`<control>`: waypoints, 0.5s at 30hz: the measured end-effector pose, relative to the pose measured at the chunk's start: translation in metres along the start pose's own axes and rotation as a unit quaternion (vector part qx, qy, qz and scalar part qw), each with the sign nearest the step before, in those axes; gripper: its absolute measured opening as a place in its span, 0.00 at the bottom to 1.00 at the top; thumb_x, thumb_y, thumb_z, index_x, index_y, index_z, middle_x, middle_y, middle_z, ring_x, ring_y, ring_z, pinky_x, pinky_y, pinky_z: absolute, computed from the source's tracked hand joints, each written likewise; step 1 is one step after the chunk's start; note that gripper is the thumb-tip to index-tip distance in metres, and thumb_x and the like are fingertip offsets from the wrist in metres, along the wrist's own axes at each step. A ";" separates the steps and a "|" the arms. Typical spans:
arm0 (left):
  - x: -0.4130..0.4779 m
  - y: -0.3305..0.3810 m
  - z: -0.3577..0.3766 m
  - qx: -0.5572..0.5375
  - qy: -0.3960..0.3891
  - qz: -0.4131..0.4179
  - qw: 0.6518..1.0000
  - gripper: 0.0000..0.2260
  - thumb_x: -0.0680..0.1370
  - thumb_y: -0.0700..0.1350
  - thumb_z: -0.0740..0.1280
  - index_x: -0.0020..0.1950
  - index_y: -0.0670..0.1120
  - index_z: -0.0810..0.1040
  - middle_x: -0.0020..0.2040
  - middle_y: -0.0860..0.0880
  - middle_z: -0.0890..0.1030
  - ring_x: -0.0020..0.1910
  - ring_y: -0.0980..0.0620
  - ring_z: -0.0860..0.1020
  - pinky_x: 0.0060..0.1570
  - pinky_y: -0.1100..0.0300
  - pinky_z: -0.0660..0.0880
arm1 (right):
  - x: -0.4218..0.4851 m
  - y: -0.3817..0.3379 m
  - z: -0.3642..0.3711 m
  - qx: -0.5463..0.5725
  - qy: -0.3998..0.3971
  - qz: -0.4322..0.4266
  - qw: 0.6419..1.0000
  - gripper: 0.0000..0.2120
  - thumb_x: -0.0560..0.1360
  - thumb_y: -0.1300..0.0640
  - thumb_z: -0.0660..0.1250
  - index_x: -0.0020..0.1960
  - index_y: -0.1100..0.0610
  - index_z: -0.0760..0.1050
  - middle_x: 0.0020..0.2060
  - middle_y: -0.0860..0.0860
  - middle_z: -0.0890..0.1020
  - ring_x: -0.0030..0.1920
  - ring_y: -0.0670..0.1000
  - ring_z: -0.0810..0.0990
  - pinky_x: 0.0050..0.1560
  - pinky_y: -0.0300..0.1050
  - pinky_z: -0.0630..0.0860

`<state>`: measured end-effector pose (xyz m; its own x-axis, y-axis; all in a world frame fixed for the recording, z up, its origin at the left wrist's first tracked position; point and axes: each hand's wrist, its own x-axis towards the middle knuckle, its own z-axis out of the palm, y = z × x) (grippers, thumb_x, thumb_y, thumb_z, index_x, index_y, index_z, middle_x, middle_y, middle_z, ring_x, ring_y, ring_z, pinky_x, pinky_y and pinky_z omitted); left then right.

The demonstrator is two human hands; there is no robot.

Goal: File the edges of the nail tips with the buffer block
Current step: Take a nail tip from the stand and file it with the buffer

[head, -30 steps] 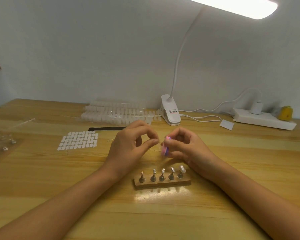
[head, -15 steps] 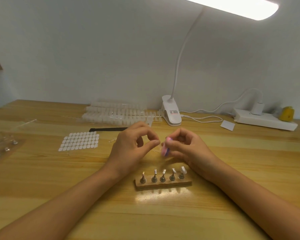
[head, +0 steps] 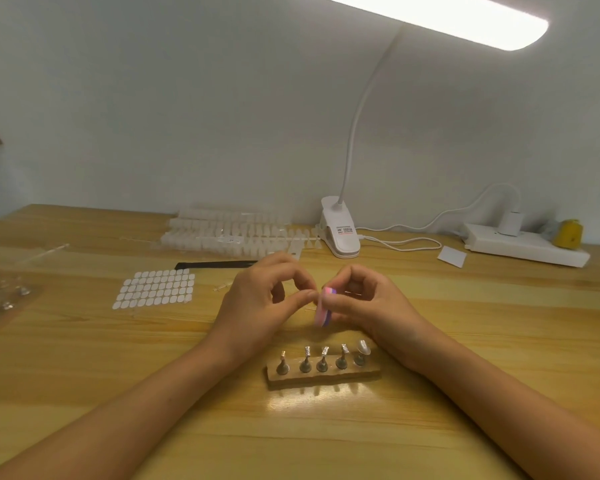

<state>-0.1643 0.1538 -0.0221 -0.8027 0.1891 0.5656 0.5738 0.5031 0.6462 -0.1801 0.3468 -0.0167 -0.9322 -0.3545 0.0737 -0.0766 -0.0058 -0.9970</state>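
Note:
My right hand grips a small pink and purple buffer block just above the wooden table. My left hand has thumb and forefinger pinched together right against the block's left face; a clear nail tip between them is too small to make out. In front of both hands stands a wooden holder with several metal pegs. The rightmost peg carries a clear nail tip.
Strips of clear nail tips lie at the back by a clip lamp base. A sheet of white adhesive tabs and a black file sit left. A power strip is at the back right.
Both hands stay close together over the same spot. The buffer block has shifted slightly against my left fingertips.

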 end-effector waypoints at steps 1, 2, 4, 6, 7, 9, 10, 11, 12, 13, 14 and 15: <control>0.000 0.000 0.000 0.001 -0.008 0.002 1.000 0.01 0.73 0.47 0.73 0.43 0.52 0.82 0.44 0.58 0.78 0.37 0.54 0.74 0.36 0.64 0.73 | 0.000 0.001 0.001 -0.009 -0.003 -0.005 1.000 0.15 0.66 0.56 0.76 0.48 0.61 0.77 0.46 0.58 0.84 0.45 0.56 0.85 0.49 0.51 0.83; 0.000 0.001 0.000 -0.001 -0.013 0.004 1.000 0.01 0.73 0.48 0.73 0.43 0.52 0.82 0.44 0.57 0.78 0.37 0.54 0.74 0.36 0.63 0.73 | 0.000 0.001 0.001 -0.003 0.013 -0.009 1.000 0.15 0.66 0.56 0.76 0.49 0.61 0.77 0.47 0.59 0.83 0.46 0.56 0.85 0.50 0.51 0.83; 0.000 0.001 0.000 -0.005 -0.004 0.002 1.000 0.02 0.73 0.47 0.73 0.43 0.53 0.82 0.44 0.58 0.78 0.37 0.55 0.74 0.36 0.65 0.72 | 0.001 0.001 -0.001 0.032 0.050 -0.003 0.998 0.17 0.66 0.56 0.75 0.50 0.62 0.76 0.48 0.60 0.83 0.46 0.56 0.85 0.51 0.50 0.83; 0.000 0.001 0.000 0.001 0.005 -0.005 1.000 0.02 0.73 0.47 0.73 0.43 0.54 0.81 0.45 0.59 0.78 0.38 0.55 0.74 0.36 0.64 0.72 | 0.001 0.000 -0.001 0.019 0.020 0.004 1.000 0.16 0.66 0.56 0.75 0.49 0.62 0.76 0.48 0.59 0.83 0.45 0.56 0.85 0.50 0.51 0.83; 0.000 0.001 -0.001 0.006 0.000 -0.004 1.000 0.02 0.73 0.47 0.73 0.43 0.53 0.81 0.45 0.59 0.78 0.38 0.55 0.74 0.36 0.63 0.73 | 0.000 0.000 0.000 0.002 -0.003 0.003 1.000 0.15 0.67 0.57 0.76 0.49 0.61 0.77 0.47 0.59 0.83 0.45 0.56 0.85 0.49 0.51 0.84; -0.001 0.003 0.000 0.008 -0.013 0.005 1.000 0.02 0.74 0.47 0.73 0.43 0.53 0.81 0.45 0.58 0.78 0.38 0.55 0.74 0.36 0.63 0.73 | 0.000 0.001 0.001 -0.001 0.010 -0.006 1.000 0.14 0.67 0.56 0.76 0.48 0.61 0.77 0.47 0.59 0.83 0.45 0.56 0.85 0.49 0.51 0.83; -0.001 0.003 0.000 0.002 -0.013 0.007 1.000 0.02 0.73 0.47 0.73 0.43 0.53 0.81 0.45 0.57 0.78 0.38 0.55 0.74 0.35 0.65 0.72 | 0.001 0.001 0.000 0.016 0.036 -0.008 0.999 0.15 0.66 0.55 0.75 0.49 0.61 0.77 0.47 0.59 0.83 0.45 0.55 0.85 0.50 0.50 0.83; -0.001 0.003 0.000 -0.005 -0.006 0.006 1.000 0.03 0.73 0.47 0.73 0.43 0.54 0.81 0.44 0.57 0.78 0.37 0.56 0.74 0.35 0.67 0.71 | 0.002 0.002 -0.001 0.034 0.051 -0.005 0.998 0.16 0.66 0.55 0.75 0.49 0.61 0.77 0.47 0.60 0.83 0.45 0.55 0.85 0.51 0.50 0.83; 0.000 0.003 0.000 -0.012 0.004 0.002 1.000 0.03 0.73 0.46 0.73 0.42 0.55 0.81 0.44 0.58 0.78 0.37 0.57 0.74 0.35 0.68 0.71 | 0.002 0.002 -0.002 0.040 0.046 -0.001 0.998 0.16 0.66 0.56 0.75 0.50 0.62 0.76 0.47 0.60 0.83 0.45 0.55 0.85 0.51 0.50 0.83; 0.000 0.003 -0.001 -0.016 0.011 -0.002 1.000 0.04 0.73 0.46 0.73 0.42 0.54 0.81 0.44 0.58 0.78 0.38 0.58 0.74 0.35 0.69 0.71 | 0.002 0.001 -0.002 0.027 0.021 0.002 0.999 0.15 0.67 0.56 0.75 0.49 0.62 0.76 0.47 0.60 0.83 0.45 0.56 0.85 0.50 0.51 0.83; 0.000 0.003 -0.001 -0.014 0.010 -0.003 1.000 0.04 0.73 0.45 0.73 0.42 0.54 0.81 0.44 0.58 0.78 0.38 0.57 0.74 0.35 0.69 0.71 | 0.000 0.000 0.000 0.006 -0.007 0.002 1.000 0.15 0.67 0.57 0.75 0.49 0.62 0.76 0.47 0.61 0.83 0.45 0.56 0.85 0.50 0.52 0.84; 0.000 0.003 -0.001 -0.010 0.004 0.000 1.000 0.03 0.73 0.45 0.73 0.42 0.53 0.81 0.44 0.58 0.78 0.38 0.56 0.74 0.35 0.68 0.71 | 0.000 0.000 0.000 -0.007 -0.017 -0.003 1.000 0.15 0.67 0.57 0.76 0.49 0.62 0.76 0.48 0.61 0.83 0.45 0.57 0.85 0.49 0.52 0.84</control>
<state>-0.1627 0.1547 -0.0197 -0.8015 0.1814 0.5699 0.5768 0.4860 0.6565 -0.1799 0.3467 -0.0172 -0.9192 -0.3858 0.0784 -0.0868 0.0044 -0.9962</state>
